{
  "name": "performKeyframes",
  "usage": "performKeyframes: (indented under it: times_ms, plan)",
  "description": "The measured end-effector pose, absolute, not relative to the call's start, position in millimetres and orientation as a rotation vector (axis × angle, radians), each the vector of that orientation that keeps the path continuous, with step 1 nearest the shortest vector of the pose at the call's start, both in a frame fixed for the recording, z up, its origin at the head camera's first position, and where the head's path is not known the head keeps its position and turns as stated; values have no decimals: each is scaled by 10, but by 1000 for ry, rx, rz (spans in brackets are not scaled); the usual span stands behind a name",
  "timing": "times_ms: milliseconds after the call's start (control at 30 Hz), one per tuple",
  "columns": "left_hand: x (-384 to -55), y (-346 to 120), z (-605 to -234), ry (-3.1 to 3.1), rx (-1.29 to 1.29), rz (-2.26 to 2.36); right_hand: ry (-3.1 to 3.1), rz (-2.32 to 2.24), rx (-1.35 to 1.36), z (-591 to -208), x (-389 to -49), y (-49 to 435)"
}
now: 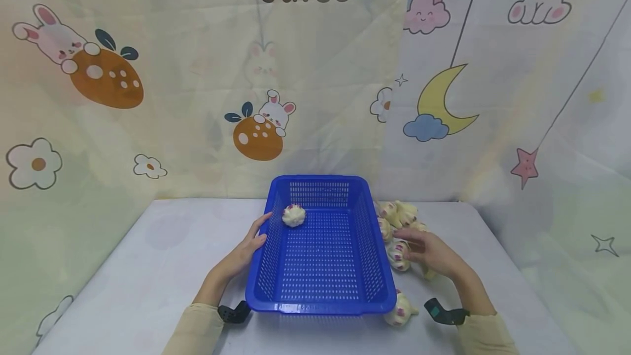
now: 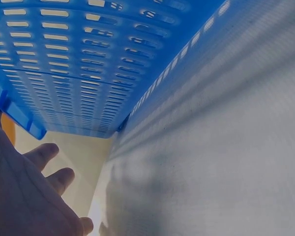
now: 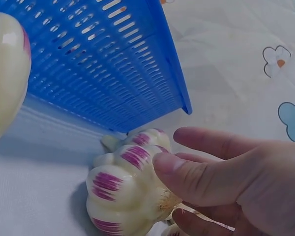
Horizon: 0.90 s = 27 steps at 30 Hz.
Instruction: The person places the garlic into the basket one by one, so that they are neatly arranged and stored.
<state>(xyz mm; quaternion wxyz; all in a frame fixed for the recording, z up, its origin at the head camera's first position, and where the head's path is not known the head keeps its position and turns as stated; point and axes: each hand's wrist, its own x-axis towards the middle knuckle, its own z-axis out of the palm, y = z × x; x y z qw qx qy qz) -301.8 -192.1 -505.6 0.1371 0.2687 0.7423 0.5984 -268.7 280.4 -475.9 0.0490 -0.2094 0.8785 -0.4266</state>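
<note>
A blue perforated plastic basket (image 1: 320, 307) stands in the middle of the table, with one white garlic bulb (image 1: 293, 215) inside near its far left corner. At the basket's left rim is my left hand (image 1: 241, 253); a fingertip and the thumb touch the rim, while other fingers (image 2: 61, 179) extend loosely outside the wall. My right hand (image 1: 434, 253) is on the right, beside a purple-streaked garlic bulb (image 3: 130, 194). Its thumb and fingers are spread near the bulb, the thumb overlapping it in the right wrist view; contact is unclear.
More garlic bulbs (image 1: 405, 213) cluster along the basket's right side, and another bulb (image 1: 400, 309) lies near its front right corner. The white table (image 1: 187, 256) meets a printed curtain (image 1: 335, 97) at the back.
</note>
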Motion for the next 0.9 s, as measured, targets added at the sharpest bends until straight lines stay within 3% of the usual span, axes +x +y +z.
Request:
performKeyframes:
  times_ms: [900]
  plan:
    - [-3029,-1915,-5063,2164,789,1739,2795,-1019,-634,-4677,-2651,2773]
